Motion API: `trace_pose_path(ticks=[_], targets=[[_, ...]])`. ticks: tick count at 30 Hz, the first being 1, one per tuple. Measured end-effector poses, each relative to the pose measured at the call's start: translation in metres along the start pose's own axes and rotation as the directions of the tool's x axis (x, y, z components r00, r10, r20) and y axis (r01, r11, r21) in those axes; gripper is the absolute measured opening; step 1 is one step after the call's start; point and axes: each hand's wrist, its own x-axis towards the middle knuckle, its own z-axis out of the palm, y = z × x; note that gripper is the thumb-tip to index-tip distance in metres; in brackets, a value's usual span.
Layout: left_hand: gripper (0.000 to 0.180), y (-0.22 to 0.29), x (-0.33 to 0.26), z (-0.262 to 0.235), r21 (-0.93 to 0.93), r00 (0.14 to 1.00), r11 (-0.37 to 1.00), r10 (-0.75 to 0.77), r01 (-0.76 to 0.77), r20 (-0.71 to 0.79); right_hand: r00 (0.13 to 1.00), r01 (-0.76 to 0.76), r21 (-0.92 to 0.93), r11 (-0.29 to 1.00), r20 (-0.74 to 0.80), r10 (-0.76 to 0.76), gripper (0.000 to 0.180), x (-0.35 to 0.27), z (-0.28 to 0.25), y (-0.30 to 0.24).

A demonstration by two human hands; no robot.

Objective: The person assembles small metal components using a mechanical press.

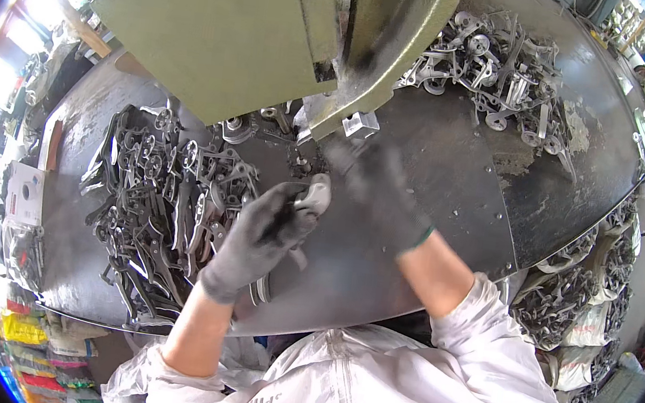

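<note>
My left hand (263, 219), in a grey glove, is closed around a shiny metal lever part (317, 194); its rounded end shows past the fingers and the rest is mostly hidden. My right hand (378, 186), in a dark grey glove, is smeared by motion just below a small bright metal block (361, 124) at the foot of a green machine (222, 31). Whether it holds anything is not visible. To the left of my left hand lies a heap of dark metal lever parts (159, 207). A curved metal piece (260, 290) rests beside my left wrist.
The metal worktable (451, 188) has a curved near edge. Another heap of silvery metal parts (504, 75) lies at the far right. Sacks of metal parts (582, 295) stand beyond the right edge. The machine overhangs the table's far middle, close above my hands.
</note>
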Motion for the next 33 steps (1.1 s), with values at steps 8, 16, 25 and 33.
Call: trace_pose_path(ticks=[8,16,25,33], targets=[[0.007,-0.067,0.013,-0.022,0.394,0.987,0.913,-0.045,0.103,-0.154,0.931,0.187,0.499,0.846,-0.364,0.009,0.029,0.125,-0.063,0.040],[0.027,-0.036,0.027,-0.023,-0.144,0.919,0.956,-0.285,0.254,-0.273,0.804,0.359,-0.301,0.883,-0.382,-0.457,0.026,0.020,-0.077,0.006],[0.043,-0.031,0.040,-0.022,-0.039,0.975,0.980,-0.197,0.194,-0.102,0.965,-0.209,0.416,0.885,0.232,0.119,0.026,-0.009,-0.013,-0.012],[0.033,-0.063,0.055,-0.031,-0.091,0.998,0.994,-0.065,0.064,-0.013,0.966,-0.129,0.248,0.960,0.251,0.065,0.025,-0.007,0.009,0.000]])
